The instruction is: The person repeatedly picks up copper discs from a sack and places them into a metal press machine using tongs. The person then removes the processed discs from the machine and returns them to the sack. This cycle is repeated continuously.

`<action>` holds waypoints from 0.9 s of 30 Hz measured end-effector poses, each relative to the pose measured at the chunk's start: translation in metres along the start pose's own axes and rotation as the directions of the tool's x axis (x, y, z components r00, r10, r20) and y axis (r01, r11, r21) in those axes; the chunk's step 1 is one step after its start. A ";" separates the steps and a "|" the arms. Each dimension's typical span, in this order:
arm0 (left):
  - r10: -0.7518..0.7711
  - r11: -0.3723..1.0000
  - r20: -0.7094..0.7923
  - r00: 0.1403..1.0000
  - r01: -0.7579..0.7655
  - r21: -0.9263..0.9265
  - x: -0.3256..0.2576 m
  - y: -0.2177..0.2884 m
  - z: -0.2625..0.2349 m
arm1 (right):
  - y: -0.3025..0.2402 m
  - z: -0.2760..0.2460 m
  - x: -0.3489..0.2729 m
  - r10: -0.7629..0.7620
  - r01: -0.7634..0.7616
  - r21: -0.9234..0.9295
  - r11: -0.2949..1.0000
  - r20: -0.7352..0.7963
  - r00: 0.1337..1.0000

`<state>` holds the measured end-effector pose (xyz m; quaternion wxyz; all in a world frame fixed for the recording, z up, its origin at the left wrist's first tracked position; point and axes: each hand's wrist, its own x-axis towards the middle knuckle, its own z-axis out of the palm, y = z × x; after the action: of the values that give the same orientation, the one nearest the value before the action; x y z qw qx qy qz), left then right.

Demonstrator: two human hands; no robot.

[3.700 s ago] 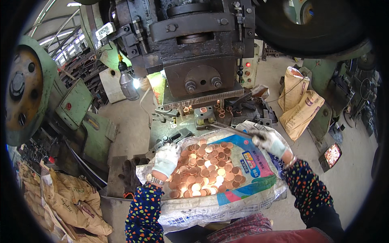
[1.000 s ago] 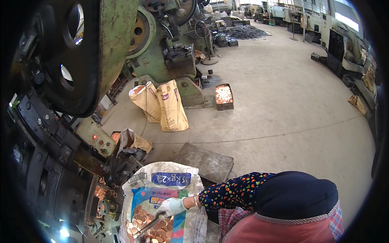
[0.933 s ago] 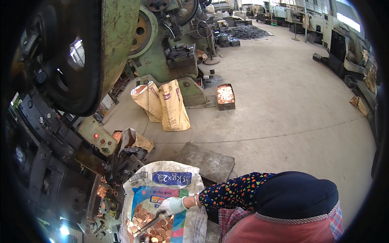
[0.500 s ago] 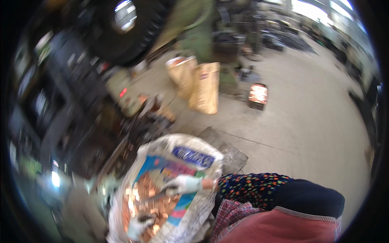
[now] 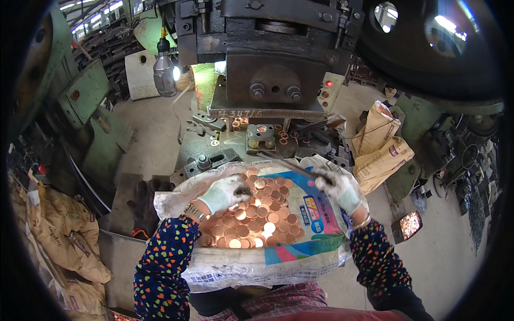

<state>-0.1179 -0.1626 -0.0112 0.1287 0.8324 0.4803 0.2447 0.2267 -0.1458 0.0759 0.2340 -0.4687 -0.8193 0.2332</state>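
Many round copper discs [image 5: 261, 212] lie heaped on a white plastic sack [image 5: 235, 269] spread in front of me. Over the heap's upper left part is my left hand [image 5: 227, 193], in a white glove with dark fingertips; its fingers are curled in, and what they hold, if anything, is hidden. My right hand [image 5: 336, 189], gloved too, is closed on a long thin metal tool [image 5: 297, 169], which points left toward the press. Beyond its tip sits a small metal die block [image 5: 261, 140] with a copper-coloured disc or ring [image 5: 261, 129] on top.
The press's heavy ram [image 5: 274, 83] hangs above the die. Copper rings [image 5: 282, 136] lie scattered on the press bed. A dark flywheel [image 5: 428, 69] overhangs the right. Paper sacks [image 5: 383, 155] and a box of copper pieces [image 5: 408, 227] stand right; more sacks [image 5: 67, 235] lie left.
My view has swung from the right side round to the press. The right hand, earlier low over the discs with the tool, is now raised at the sack's right side.
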 end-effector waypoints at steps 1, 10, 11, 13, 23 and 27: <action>-0.009 1.000 -0.055 0.998 0.008 -0.011 0.003 -0.003 -0.001 | 0.003 -0.003 0.019 -0.020 0.016 -0.091 0.996 -0.044 0.999; -0.451 0.763 -0.216 0.866 0.248 -0.597 0.055 -0.035 -0.013 | 0.021 0.003 0.120 -0.396 0.200 -0.729 0.655 -0.106 0.912; -0.498 0.687 -0.202 0.843 0.241 -0.686 0.060 -0.037 -0.011 | 0.022 0.004 0.124 -0.392 0.185 -0.765 0.616 -0.094 0.915; -0.502 0.700 -0.309 0.808 0.169 -0.694 0.072 -0.039 -0.008 | 0.025 0.003 0.130 -0.372 0.151 -0.762 0.630 -0.125 0.920; -0.574 0.787 -0.473 0.668 0.291 -0.544 0.158 -0.052 0.008 | 0.038 -0.011 0.107 -0.236 0.112 -0.558 0.823 -0.155 0.959; -0.581 0.727 -0.481 0.656 0.152 -0.670 0.165 -0.046 0.020 | 0.043 -0.005 0.118 -0.305 0.161 -0.564 0.810 -0.171 0.937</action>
<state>-0.0720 0.0035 -0.0025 0.2432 0.4865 0.5619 0.6232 0.2049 -0.0220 0.0733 0.2214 -0.4366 -0.8662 -0.1000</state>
